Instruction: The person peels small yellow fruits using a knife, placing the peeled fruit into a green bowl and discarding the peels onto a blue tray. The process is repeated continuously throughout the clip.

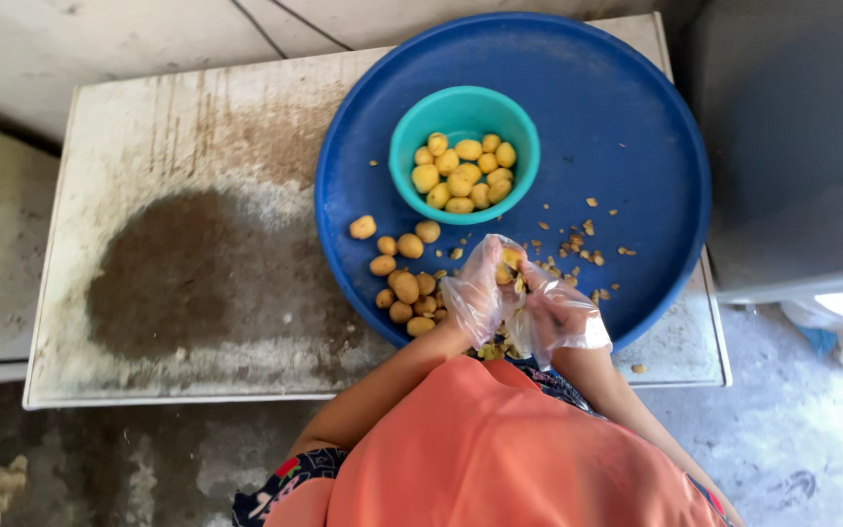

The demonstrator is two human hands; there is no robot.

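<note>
Your left hand (475,293) and right hand (558,314), both in thin clear plastic gloves, close together on one small yellow potato (510,259) over the big round blue plastic tray (636,127); unpeeled brownish potatoes (404,288) lie just left; peeled ones fill the teal plastic bowl (412,137).

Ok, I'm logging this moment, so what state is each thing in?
left hand: gloved, on the potato with the right.
right hand: gloved, on the same potato.
held potato: partly peeled, above the tray.
teal bowl: upright, part full of peeled potatoes.
unpeeled potatoes: loose pile on the tray.
blue tray: flat, strewn with peel scraps.
</note>
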